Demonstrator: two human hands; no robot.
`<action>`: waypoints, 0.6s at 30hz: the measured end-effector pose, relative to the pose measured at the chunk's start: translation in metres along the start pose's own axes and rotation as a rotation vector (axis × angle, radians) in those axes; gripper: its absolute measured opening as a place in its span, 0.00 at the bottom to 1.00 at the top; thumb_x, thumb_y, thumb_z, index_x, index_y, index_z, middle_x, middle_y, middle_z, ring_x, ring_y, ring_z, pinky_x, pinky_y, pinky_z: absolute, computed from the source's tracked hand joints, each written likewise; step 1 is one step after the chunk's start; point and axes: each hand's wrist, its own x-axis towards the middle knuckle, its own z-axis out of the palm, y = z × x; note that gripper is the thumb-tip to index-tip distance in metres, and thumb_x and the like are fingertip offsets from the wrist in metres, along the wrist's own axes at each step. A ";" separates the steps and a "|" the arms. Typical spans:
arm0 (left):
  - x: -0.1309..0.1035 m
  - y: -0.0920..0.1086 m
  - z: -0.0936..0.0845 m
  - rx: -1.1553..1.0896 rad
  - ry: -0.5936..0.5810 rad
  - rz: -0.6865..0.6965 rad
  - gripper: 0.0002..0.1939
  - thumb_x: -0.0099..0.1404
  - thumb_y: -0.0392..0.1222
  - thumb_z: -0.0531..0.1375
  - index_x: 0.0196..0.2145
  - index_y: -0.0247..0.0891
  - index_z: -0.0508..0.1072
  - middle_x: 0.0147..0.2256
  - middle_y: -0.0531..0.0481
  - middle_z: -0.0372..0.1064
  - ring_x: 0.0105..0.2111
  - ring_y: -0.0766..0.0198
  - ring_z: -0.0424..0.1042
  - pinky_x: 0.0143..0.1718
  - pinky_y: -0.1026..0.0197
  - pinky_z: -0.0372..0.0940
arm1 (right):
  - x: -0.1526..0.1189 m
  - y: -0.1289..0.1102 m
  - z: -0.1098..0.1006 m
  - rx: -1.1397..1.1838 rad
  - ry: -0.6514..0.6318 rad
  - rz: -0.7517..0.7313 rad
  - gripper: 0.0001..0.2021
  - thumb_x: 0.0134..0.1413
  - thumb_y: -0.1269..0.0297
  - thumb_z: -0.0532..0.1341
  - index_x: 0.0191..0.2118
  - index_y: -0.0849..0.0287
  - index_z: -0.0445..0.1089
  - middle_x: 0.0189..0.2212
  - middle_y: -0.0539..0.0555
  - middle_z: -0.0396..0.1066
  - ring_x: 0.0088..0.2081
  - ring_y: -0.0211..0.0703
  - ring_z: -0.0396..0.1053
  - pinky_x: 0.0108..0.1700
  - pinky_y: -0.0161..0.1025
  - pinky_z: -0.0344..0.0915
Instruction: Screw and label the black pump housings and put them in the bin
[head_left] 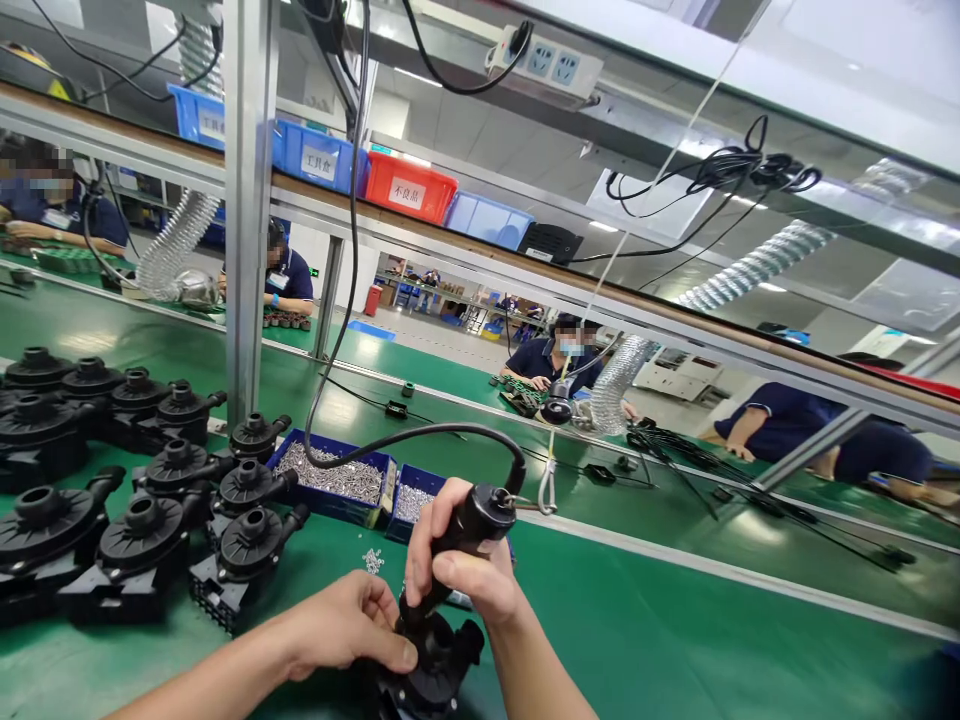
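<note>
My right hand (469, 565) is wrapped round a black corded electric screwdriver (480, 515), tilted with its lower end down at a black pump housing (439, 665). With thumb and fingers, my left hand (352, 625) grips the left side of that housing, close to the tool's lower end. The screwdriver's tip is hidden behind the fingers and the housing. A small pile of screws (373, 560) lies on the green mat just beyond my left hand.
Several black pump housings (142, 530) stand at the left. Blue bins of small metal parts (337, 475) sit behind my hands. A metal post (251, 200) rises behind them. The tool's black cable (420, 430) arches overhead. People sit across the bench.
</note>
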 end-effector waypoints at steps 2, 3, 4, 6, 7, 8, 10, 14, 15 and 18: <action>0.004 0.001 -0.008 0.114 0.027 0.045 0.22 0.57 0.59 0.70 0.35 0.39 0.70 0.27 0.56 0.66 0.23 0.66 0.59 0.21 0.65 0.48 | 0.000 -0.005 -0.002 -0.013 -0.029 -0.005 0.20 0.59 0.59 0.74 0.40 0.54 0.60 0.26 0.49 0.76 0.23 0.43 0.75 0.27 0.37 0.72; 0.006 0.001 -0.012 0.198 0.087 0.069 0.19 0.64 0.58 0.65 0.37 0.39 0.72 0.29 0.53 0.68 0.26 0.64 0.64 0.22 0.64 0.52 | 0.000 -0.008 -0.002 -0.029 -0.032 -0.013 0.19 0.60 0.59 0.73 0.40 0.54 0.60 0.27 0.50 0.76 0.23 0.43 0.75 0.27 0.37 0.72; 0.009 0.001 -0.017 0.286 0.171 0.100 0.16 0.69 0.55 0.59 0.39 0.38 0.73 0.33 0.50 0.71 0.31 0.60 0.69 0.26 0.63 0.58 | 0.001 -0.010 -0.002 -0.057 -0.021 -0.020 0.18 0.61 0.60 0.73 0.41 0.54 0.61 0.27 0.50 0.76 0.23 0.43 0.75 0.27 0.37 0.72; 0.014 -0.002 -0.025 0.531 0.393 0.140 0.14 0.74 0.42 0.52 0.43 0.36 0.76 0.41 0.44 0.72 0.43 0.53 0.73 0.40 0.59 0.66 | 0.003 -0.011 0.001 -0.147 0.068 -0.026 0.16 0.62 0.60 0.72 0.42 0.55 0.63 0.28 0.50 0.76 0.24 0.42 0.75 0.28 0.36 0.72; 0.017 -0.005 -0.029 0.657 0.489 0.143 0.15 0.74 0.37 0.50 0.45 0.35 0.77 0.44 0.41 0.72 0.48 0.51 0.71 0.47 0.56 0.65 | 0.005 -0.011 0.003 -0.202 0.141 -0.029 0.15 0.63 0.60 0.72 0.42 0.55 0.64 0.28 0.50 0.76 0.24 0.42 0.75 0.28 0.36 0.71; 0.019 -0.008 -0.032 0.771 0.557 0.136 0.17 0.74 0.33 0.50 0.47 0.34 0.78 0.46 0.39 0.70 0.51 0.49 0.70 0.52 0.54 0.63 | 0.006 -0.009 0.006 -0.258 0.217 -0.031 0.15 0.63 0.59 0.72 0.42 0.56 0.65 0.28 0.50 0.75 0.24 0.41 0.74 0.29 0.36 0.71; 0.023 -0.015 -0.035 0.958 0.626 0.109 0.20 0.73 0.30 0.49 0.51 0.34 0.79 0.48 0.38 0.69 0.52 0.48 0.69 0.54 0.52 0.62 | 0.008 -0.007 0.011 -0.355 0.341 -0.032 0.15 0.64 0.56 0.72 0.41 0.57 0.67 0.28 0.50 0.74 0.24 0.41 0.74 0.29 0.36 0.72; 0.026 -0.019 -0.036 1.042 0.614 0.076 0.21 0.77 0.33 0.48 0.51 0.34 0.81 0.48 0.37 0.69 0.50 0.48 0.70 0.52 0.52 0.64 | 0.009 -0.010 0.018 -0.442 0.400 0.002 0.17 0.63 0.52 0.72 0.39 0.57 0.68 0.27 0.51 0.73 0.25 0.42 0.73 0.30 0.37 0.72; 0.026 -0.018 -0.036 1.059 0.616 0.066 0.21 0.78 0.34 0.48 0.49 0.34 0.81 0.48 0.37 0.69 0.50 0.48 0.71 0.51 0.52 0.64 | 0.009 -0.013 0.019 -0.454 0.405 0.018 0.17 0.63 0.51 0.72 0.39 0.57 0.68 0.27 0.51 0.73 0.25 0.43 0.73 0.30 0.37 0.72; 0.026 -0.012 -0.035 1.084 0.616 0.036 0.20 0.78 0.36 0.50 0.38 0.35 0.82 0.46 0.39 0.70 0.48 0.49 0.72 0.49 0.53 0.65 | 0.010 -0.021 0.021 -0.466 0.425 0.063 0.17 0.63 0.51 0.72 0.38 0.57 0.68 0.28 0.51 0.73 0.26 0.43 0.73 0.31 0.37 0.71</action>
